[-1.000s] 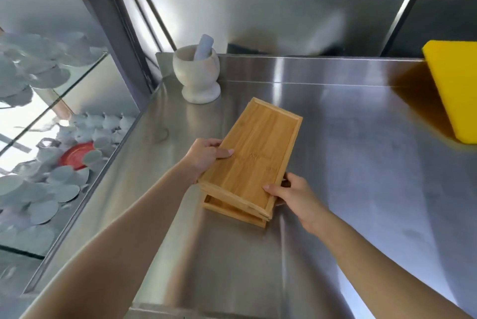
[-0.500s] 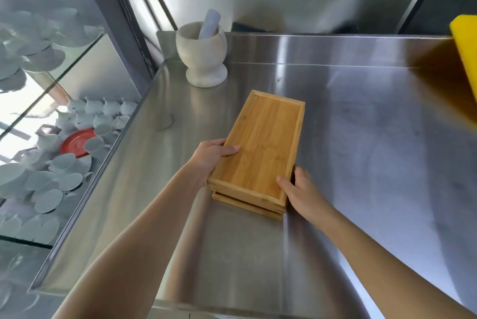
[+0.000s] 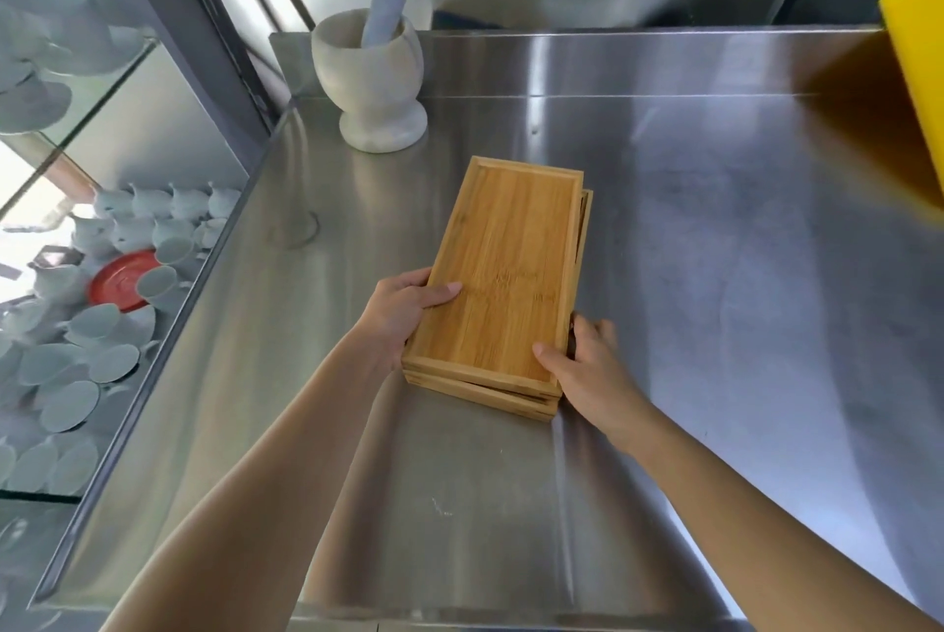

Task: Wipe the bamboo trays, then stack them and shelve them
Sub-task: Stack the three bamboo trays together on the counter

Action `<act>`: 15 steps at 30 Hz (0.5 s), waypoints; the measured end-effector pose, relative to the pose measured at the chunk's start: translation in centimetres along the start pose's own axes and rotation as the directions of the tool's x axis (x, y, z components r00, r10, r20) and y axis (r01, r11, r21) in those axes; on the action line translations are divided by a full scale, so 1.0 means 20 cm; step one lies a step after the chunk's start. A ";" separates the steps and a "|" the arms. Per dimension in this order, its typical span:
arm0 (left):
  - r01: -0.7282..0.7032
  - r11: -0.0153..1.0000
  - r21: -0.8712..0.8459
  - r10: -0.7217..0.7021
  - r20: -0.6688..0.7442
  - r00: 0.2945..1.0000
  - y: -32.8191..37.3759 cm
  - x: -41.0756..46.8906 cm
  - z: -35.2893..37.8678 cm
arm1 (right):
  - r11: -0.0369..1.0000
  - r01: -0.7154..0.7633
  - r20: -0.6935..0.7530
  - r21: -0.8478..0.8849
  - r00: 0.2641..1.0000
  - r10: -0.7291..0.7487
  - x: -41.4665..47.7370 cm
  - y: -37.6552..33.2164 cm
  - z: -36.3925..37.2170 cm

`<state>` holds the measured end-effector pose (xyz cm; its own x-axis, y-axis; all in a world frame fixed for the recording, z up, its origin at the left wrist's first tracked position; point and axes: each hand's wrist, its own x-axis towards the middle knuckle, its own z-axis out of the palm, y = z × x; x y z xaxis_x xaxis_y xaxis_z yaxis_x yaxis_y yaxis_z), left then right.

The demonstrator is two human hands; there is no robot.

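Cups and saucers [image 3: 76, 360] are sitting behind glass at 9 o'clock, pale ones around one red saucer [image 3: 122, 278]. Steel counter [image 3: 715, 273] is filling most of the view. Mortar [image 3: 370, 79] is standing at 12 o'clock near the back edge, pestle [image 3: 383, 15] leaning inside it.

Left hand [image 3: 403, 319] is gripping the near left edge of the top bamboo tray [image 3: 503, 273], thumb lying flat on the tray's upper face, other fingers wrapping under the side. Top tray is sitting on the lower bamboo tray [image 3: 511, 399], dead centre of the counter, long axis running roughly 6 to 12 (stack slightly skewed: lower tray's rim is peeking out on the right side and at the near end).

Right hand [image 3: 587, 371] is clamping the near right corner of the stack, thumb on the top tray's rim, fingers along the side. Hands are apart, one per side of the stack.

Yellow board [image 3: 914, 84] is sitting at 2 o'clock, cut off by the frame edge.
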<state>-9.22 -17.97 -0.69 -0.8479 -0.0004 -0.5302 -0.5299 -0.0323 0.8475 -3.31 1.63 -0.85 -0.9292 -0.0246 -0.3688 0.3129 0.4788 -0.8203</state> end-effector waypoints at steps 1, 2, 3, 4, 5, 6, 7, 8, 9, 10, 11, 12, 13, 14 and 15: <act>-0.012 1.000 0.007 0.012 0.007 1.000 0.00 0.00 0.00 | 1.000 -0.004 0.003 0.007 1.000 0.004 0.00 0.00 0.00; -0.024 0.999 0.022 0.024 0.010 1.000 0.01 0.01 0.00 | 1.000 -0.010 0.005 0.015 1.000 0.010 0.00 -0.01 0.00; -0.036 0.998 0.043 0.035 0.012 0.999 0.01 0.01 0.00 | 1.000 -0.015 0.004 0.021 1.000 0.014 -0.01 -0.01 0.01; -0.046 0.997 0.066 0.045 0.015 0.999 0.02 0.01 0.00 | 1.000 -0.016 0.000 0.025 1.000 0.016 -0.01 -0.02 0.01; -0.051 0.995 0.085 0.049 0.023 0.999 0.03 0.02 0.00 | 1.000 -0.018 -0.005 0.026 1.000 0.018 -0.01 -0.03 0.01; -0.051 0.994 0.097 0.048 0.033 0.998 0.04 0.02 0.00 | 1.000 -0.020 -0.009 0.022 1.000 0.020 -0.02 -0.04 0.01; -0.046 0.993 0.107 0.042 0.038 0.998 0.04 0.02 0.00 | 1.000 -0.023 -0.012 0.018 1.000 0.023 -0.02 -0.04 0.01; -0.040 0.993 0.115 0.036 0.040 0.999 0.05 0.02 0.00 | 1.000 -0.024 -0.014 0.017 1.000 0.024 -0.02 -0.05 0.01; -0.037 0.992 0.119 0.032 0.043 0.999 0.05 0.02 0.00 | 1.000 -0.021 -0.016 0.018 1.000 0.022 -0.03 -0.05 0.01; -0.037 0.993 0.116 0.032 0.045 0.998 0.05 0.02 0.00 | 1.000 -0.017 -0.018 0.018 1.000 0.018 -0.03 -0.06 0.01; -0.037 0.993 0.110 0.032 0.048 0.998 0.05 0.01 0.00 | 1.000 -0.015 -0.019 0.018 1.000 0.015 -0.03 -0.06 0.00; -0.038 0.994 0.105 0.033 0.049 0.998 0.04 0.01 0.00 | 1.000 -0.014 -0.021 0.024 1.000 0.015 -0.03 -0.06 0.00; -0.039 0.994 0.105 0.034 0.048 0.998 0.04 0.01 0.00 | 0.999 -0.017 -0.022 0.038 1.000 0.017 -0.03 -0.06 0.00; -0.039 0.993 0.110 0.034 0.045 0.998 0.05 0.01 0.00 | 0.998 -0.020 -0.023 0.055 0.999 0.022 -0.03 -0.07 0.00; -0.040 0.992 0.119 0.035 0.042 0.999 0.05 0.00 0.01 | 0.997 -0.023 -0.024 0.069 0.999 0.025 -0.03 -0.07 0.00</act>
<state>-9.81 -17.90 0.07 -0.8661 0.0399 -0.4983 -0.4938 0.0868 0.8652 -3.22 0.99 0.47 -0.9256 0.0085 -0.3783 0.3471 0.4172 -0.8399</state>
